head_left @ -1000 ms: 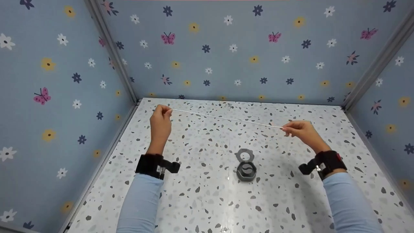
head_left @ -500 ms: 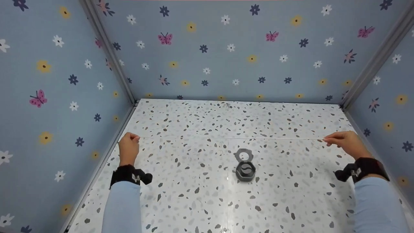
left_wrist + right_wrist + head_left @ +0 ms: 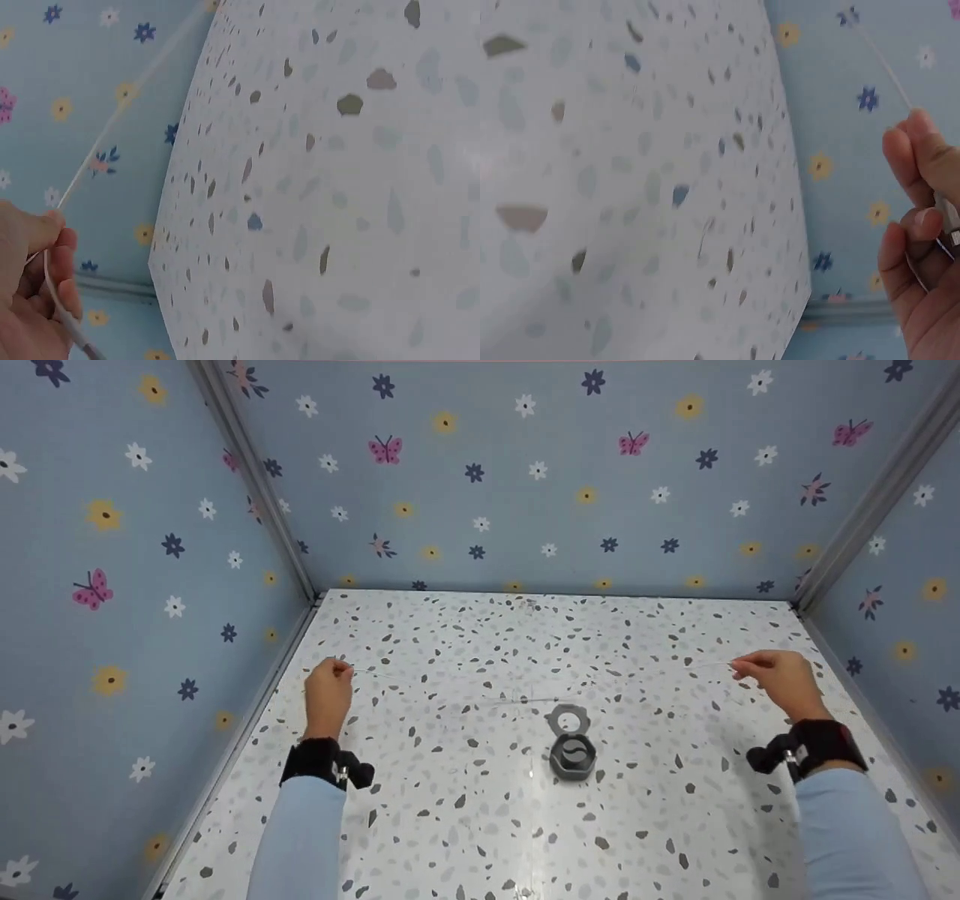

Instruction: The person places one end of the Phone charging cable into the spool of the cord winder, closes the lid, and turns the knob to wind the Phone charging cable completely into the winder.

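Observation:
A thin white cable (image 3: 379, 673) hangs between the two hands, its middle blurred and hard to make out. At the left, my left hand (image 3: 328, 697) pinches it between thumb and fingers; a thicker end of the cable (image 3: 66, 319) runs down over the fingers in the left wrist view. On the other side my right hand (image 3: 780, 682) pinches the cable near its far end. A plug with a metal tip (image 3: 954, 238) shows against the palm there, partly cut off by the frame edge.
On the speckled white table (image 3: 465, 840) stands a dark grey hexagonal case (image 3: 573, 775), with a grey ring-shaped lid (image 3: 556, 721) open behind it. Blue flowered panels (image 3: 510, 472) enclose the table at the back and both sides.
My hands first spread apart, drawing the cable straight, and have since come slightly closer together. The cable has gone from taut to slack and blurred. The case stays put.

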Motion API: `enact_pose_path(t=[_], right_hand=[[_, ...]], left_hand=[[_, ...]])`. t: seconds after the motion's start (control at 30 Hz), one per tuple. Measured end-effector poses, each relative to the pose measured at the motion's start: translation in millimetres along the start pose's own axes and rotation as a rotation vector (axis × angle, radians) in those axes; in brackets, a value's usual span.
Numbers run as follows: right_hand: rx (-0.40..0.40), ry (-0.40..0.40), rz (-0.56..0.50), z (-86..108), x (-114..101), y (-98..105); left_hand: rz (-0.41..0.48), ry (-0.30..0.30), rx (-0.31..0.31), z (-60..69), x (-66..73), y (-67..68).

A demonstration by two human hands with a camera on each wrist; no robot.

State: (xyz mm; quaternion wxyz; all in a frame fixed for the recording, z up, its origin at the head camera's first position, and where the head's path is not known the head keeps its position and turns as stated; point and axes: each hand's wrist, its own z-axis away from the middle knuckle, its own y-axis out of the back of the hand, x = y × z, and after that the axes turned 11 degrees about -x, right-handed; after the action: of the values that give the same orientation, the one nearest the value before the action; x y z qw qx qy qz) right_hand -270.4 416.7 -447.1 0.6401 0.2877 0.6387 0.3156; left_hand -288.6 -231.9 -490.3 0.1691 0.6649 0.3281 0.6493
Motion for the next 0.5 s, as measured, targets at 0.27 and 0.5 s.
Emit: enact_pose_path(t=[0.27,0.5], right_hand=[[0.178,0.305,0.144,3.7,-141,-60],[0.102,0.802,0.108,34.1,-205,-99]], left_hand=[[-0.302,-0.153,-0.365,33.1,108.9,-87.3],[0.053,-0.697,-0.685,73.7,180.8,-129.8]])
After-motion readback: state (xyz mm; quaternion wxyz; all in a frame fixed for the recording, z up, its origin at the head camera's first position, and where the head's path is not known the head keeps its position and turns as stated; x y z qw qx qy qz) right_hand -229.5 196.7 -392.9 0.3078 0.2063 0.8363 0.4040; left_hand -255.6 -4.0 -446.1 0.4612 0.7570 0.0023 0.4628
